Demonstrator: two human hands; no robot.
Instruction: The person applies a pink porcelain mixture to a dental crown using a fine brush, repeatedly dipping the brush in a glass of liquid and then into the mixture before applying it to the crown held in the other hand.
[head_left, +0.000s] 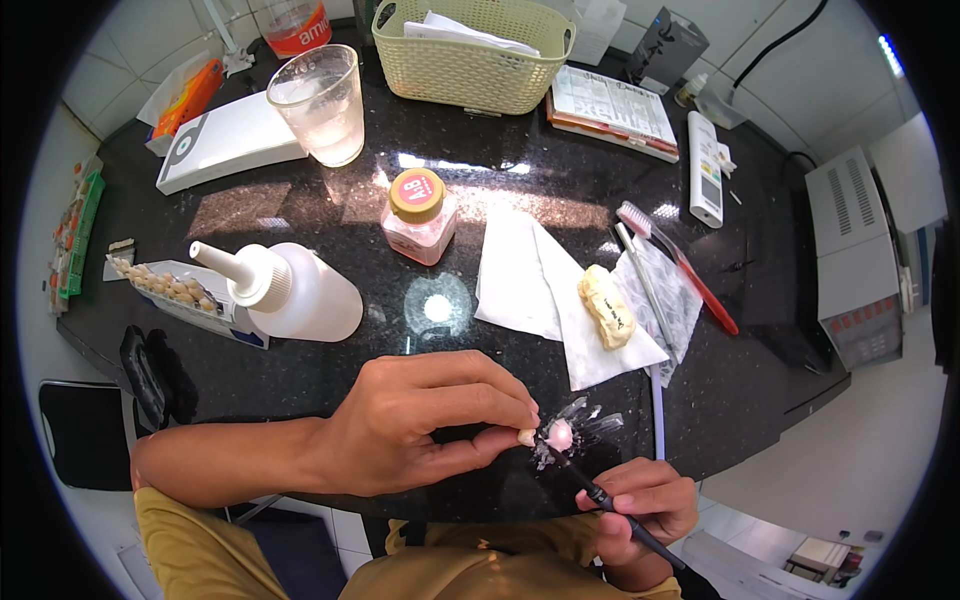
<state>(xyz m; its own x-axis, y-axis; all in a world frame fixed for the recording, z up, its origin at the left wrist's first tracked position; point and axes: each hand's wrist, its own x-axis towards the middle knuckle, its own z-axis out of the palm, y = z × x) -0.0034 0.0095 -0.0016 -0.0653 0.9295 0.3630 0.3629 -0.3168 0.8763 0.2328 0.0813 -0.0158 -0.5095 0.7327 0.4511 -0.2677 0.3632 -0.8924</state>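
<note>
My left hand (430, 420) reaches in from the left and pinches a small cream, tooth-like piece (527, 437) between thumb and fingertips. Just right of it, a soft-looking pink lump (560, 434) sits on the dark countertop amid shiny, clear smears. My right hand (650, 505) grips a slim black pen-shaped tool (600, 497), slanted up and left. The tool's narrow tip comes close to the lump's lower edge; I cannot tell whether they touch. Beyond them lies a pale yellow moulded piece with dark writing (607, 308) on white tissue (518, 270).
A white nozzle bottle (305, 292) stands left, by a tray of tooth-like pieces (180, 287). Farther back are a pink jar with gold lid (420, 225), a glass (335, 115) and a green basket (470, 65). A red toothbrush (690, 275) and metal instrument (650, 290) lie right.
</note>
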